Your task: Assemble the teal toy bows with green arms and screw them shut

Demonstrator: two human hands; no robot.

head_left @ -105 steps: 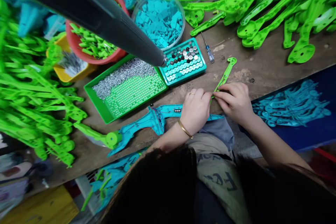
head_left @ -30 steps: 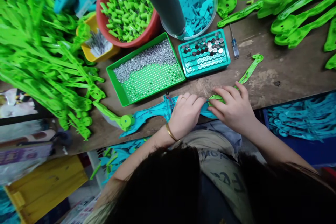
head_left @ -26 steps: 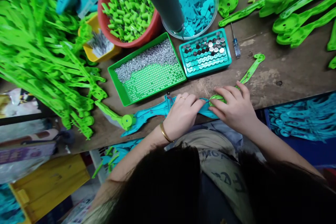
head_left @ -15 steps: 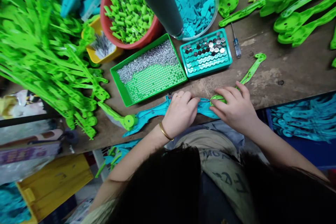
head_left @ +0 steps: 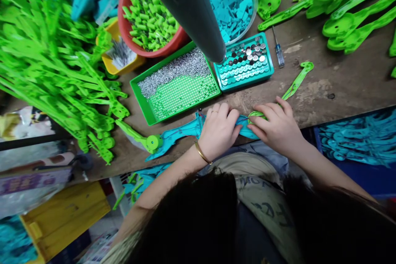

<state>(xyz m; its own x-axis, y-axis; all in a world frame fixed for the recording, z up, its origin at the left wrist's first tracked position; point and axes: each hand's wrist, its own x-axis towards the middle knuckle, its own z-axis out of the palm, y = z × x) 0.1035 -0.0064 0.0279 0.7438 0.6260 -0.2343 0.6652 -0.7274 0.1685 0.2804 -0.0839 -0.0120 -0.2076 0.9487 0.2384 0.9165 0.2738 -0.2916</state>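
A long blue plastic toy part (head_left: 182,127), with thin wires along it, lies along the table edge with a green arm (head_left: 140,138) at its left end. My left hand (head_left: 219,128), with a ring and a bangle, is closed over the middle of the blue part; its fingertips are partly hidden. At the right end, my right hand (head_left: 275,123) grips the rounded end of another green arm (head_left: 298,80), where wires meet the blue part. That arm slants away to the upper right beyond my fingers.
A green tray (head_left: 182,99) of small screws and a teal tray (head_left: 244,76) of round metal pieces stand ahead. A thick grey cylinder (head_left: 201,16) hangs over them. Behind are a red bowl (head_left: 123,29) and a screwdriver (head_left: 279,55). Green parts (head_left: 58,66) pile up left.
My left hand has shifted slightly right along the blue part, and its fingers have spread a little. The grey cylinder has come lower and to the right. My right hand has barely moved.
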